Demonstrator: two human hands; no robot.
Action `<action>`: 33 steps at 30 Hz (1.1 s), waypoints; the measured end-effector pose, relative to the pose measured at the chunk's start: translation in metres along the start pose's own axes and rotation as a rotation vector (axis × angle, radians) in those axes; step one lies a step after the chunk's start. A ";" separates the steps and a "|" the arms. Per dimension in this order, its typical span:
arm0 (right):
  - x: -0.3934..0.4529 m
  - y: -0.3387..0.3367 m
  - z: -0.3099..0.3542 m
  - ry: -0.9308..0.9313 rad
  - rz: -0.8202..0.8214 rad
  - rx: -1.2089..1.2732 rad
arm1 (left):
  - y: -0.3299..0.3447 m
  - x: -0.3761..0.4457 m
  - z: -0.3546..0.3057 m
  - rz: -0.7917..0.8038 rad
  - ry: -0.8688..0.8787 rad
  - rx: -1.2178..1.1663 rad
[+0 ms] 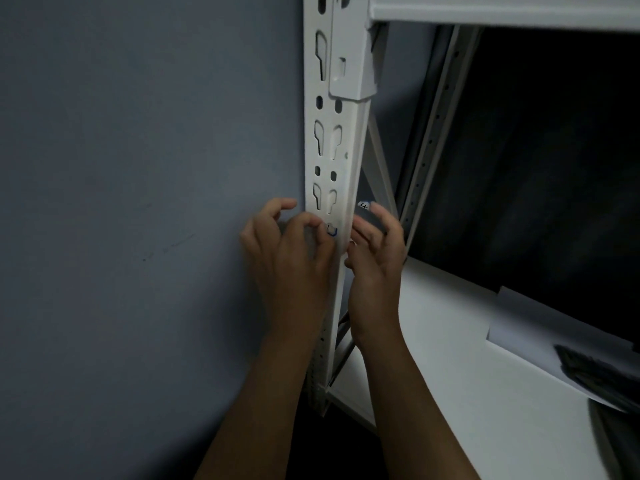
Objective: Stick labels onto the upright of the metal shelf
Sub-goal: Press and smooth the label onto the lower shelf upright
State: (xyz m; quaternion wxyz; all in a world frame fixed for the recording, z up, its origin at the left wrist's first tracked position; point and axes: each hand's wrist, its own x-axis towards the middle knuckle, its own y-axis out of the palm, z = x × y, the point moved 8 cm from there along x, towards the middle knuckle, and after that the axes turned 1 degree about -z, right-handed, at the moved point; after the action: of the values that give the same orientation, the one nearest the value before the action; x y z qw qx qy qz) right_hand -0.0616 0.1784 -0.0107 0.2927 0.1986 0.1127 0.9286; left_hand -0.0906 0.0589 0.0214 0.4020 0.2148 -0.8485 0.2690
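Fingers of the left hand [291,251] press a label [331,230] onto the upright [341,174]; right hand [375,258] loosely spread.

upright [341,161]: white-painted metal, smooth with a soft sheen, punched with keyhole slots
beam [502,8]: painted metal, smooth
shelf board [450,341]: white, matt, smooth
sheet [540,327]: pale paper, matt
wall [138,168]: grey paint, matt, faintly scuffed
label [331,230]: small, pale, paper-like, blue-marked

Looked like a storeroom: white slotted steel rack upright [329,161], bare shelf board [450,341], plain grey wall [138,168].
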 end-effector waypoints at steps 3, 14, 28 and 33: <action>-0.001 0.002 0.001 0.002 0.007 0.000 | 0.001 0.002 -0.003 0.007 0.011 0.017; 0.000 0.000 0.001 0.003 0.005 -0.011 | 0.010 0.002 0.008 0.106 -0.151 -0.067; 0.000 -0.003 0.001 -0.003 0.005 -0.022 | 0.009 -0.002 0.011 0.075 -0.143 -0.119; 0.001 -0.006 -0.002 0.016 -0.011 -0.058 | -0.002 0.006 0.016 0.002 -0.188 -0.168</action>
State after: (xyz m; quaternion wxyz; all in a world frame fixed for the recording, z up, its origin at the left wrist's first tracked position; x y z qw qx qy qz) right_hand -0.0604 0.1833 -0.0144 0.3026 0.1821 0.0893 0.9313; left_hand -0.1022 0.0464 0.0180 0.3369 0.2039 -0.9022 0.1760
